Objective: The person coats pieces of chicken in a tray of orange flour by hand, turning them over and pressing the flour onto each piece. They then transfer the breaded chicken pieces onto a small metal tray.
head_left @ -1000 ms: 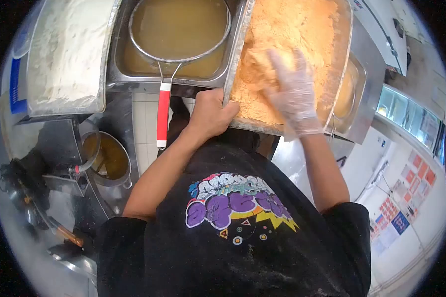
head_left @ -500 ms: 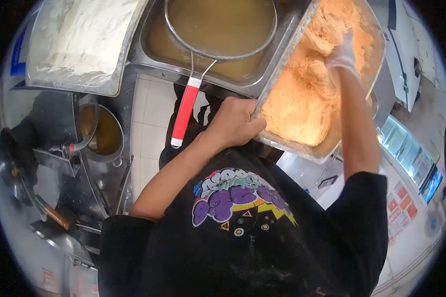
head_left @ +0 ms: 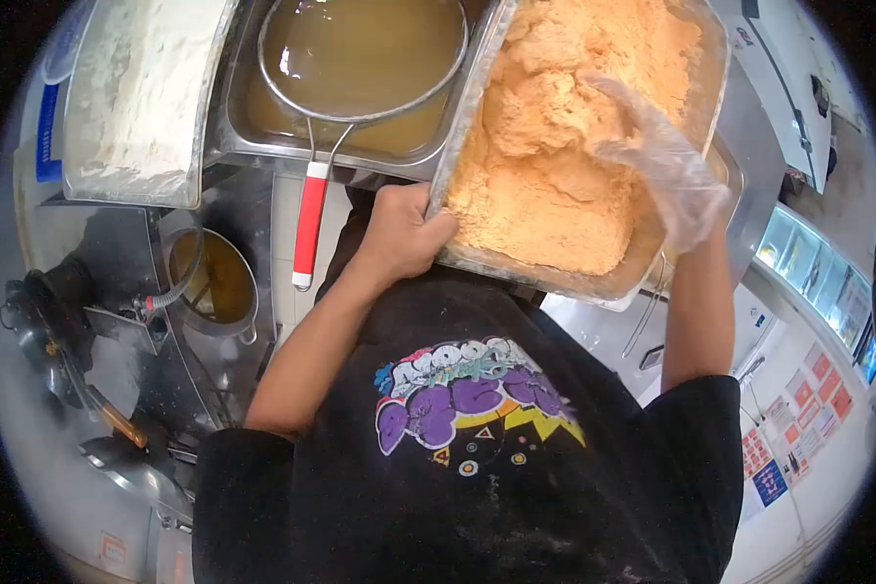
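Observation:
An orange powdery mass (head_left: 565, 214) fills a clear rectangular tub (head_left: 623, 284). My left hand (head_left: 407, 232) grips the tub's near left corner, thumb over the rim. Over the right part of the powder is my right hand (head_left: 667, 175) in a clear plastic glove, its fingers spread and pointing up and left, with nothing seen in them. Left of the tub, a round strainer with a red handle (head_left: 310, 226) rests over a steel basin (head_left: 229, 127) of cloudy yellowish liquid.
A tub (head_left: 187, 185) of white powder stands at the upper left. Below it a pot (head_left: 253, 302) holds brownish liquid beside a hose (head_left: 180, 284). Pans with a wooden handle (head_left: 117, 420) lie at the far left. A glass-fronted case (head_left: 818, 277) is at the right.
My right hand has come up out of the orange powder and moved toward the tub's right side, fingers now spread. The view has shifted, while my left hand keeps its grip on the tub.

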Available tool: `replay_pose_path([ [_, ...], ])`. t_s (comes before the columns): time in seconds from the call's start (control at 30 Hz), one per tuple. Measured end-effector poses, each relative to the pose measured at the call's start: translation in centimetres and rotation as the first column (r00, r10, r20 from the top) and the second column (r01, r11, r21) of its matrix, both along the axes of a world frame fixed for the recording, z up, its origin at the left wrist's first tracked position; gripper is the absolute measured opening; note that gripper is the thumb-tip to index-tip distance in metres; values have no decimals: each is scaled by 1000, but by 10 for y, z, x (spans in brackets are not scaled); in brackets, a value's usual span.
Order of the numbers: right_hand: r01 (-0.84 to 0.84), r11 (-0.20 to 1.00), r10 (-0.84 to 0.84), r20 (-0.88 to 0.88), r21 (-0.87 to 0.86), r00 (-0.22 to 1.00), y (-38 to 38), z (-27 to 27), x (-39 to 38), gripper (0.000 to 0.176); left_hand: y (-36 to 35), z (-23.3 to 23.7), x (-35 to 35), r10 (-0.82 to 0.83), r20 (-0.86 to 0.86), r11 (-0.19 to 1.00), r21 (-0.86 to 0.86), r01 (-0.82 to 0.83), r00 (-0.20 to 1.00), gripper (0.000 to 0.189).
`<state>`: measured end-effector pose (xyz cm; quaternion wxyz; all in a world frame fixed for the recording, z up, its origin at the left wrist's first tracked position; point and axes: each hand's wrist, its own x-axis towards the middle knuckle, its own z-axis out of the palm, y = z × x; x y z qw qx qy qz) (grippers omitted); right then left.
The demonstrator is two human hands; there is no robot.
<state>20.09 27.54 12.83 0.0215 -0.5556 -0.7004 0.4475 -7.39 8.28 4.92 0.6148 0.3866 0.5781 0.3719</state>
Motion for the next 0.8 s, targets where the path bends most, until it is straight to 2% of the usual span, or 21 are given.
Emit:
replay_pose_path([
  [0.07,56,984,-87,-180,-172,980,19,21,-3,64,3,3,0,0,-50,999,35,1,999,23],
  [0.1,239,960,-242,-2,-144,970,40,23,-3,60,2,5,0,0,-91,998,55,5,996,23],
  [0.17,410,907,-392,164,-96,905,65,8,0,57,1,7,1,12,-74,1000,22,-10,997,24],
  [0.23,405,910,-412,324,92,852,87,-17,0,65,1,5,2,25,-60,1000,-8,-25,998,26],
  [0.27,400,913,-405,314,82,859,104,-36,8,65,0,1,3,26,-69,1000,4,-26,997,26],
  [0.3,256,966,-217,468,-21,857,120,-59,24,66,-2,-1,2,26,-78,1000,16,-25,997,27],
  [0.37,114,984,-11,587,-140,810,114,-72,19,67,0,-1,0,21,-90,1000,10,-20,996,27],
  [0.43,280,951,-242,246,-134,938,71,-69,17,67,-3,-6,3,33,-63,999,19,-32,997,27],
  [0.47,361,922,-356,59,-140,933,48,-58,11,68,-3,-10,4,36,-45,999,8,-36,998,27],
  [0.53,495,847,-531,-315,-193,786,8,-35,-4,69,-1,-8,5,34,-23,999,40,-33,999,27],
  [0.57,504,845,-535,-315,-179,784,-5,-21,-14,69,-1,-8,4,42,-12,997,60,-42,999,27],
  [0.63,392,788,-594,-419,-475,687,-22,6,-29,85,0,-10,2,11,-37,997,74,-8,999,28],
  [0.67,417,847,-523,-372,-331,767,-27,-1,-28,102,1,-11,0,-8,-70,997,79,14,997,28],
  [0.7,431,842,-532,-367,-324,763,-36,-4,-29,102,1,-12,-1,-22,-61,996,83,27,998,28],
  [0.77,347,937,-343,-92,31,935,-56,-9,-40,107,3,-8,-2,-36,-68,996,75,41,997,29],
  [0.8,245,952,-264,82,184,961,-66,-12,-49,110,5,-5,-2,-48,-57,996,75,52,997,29],
])
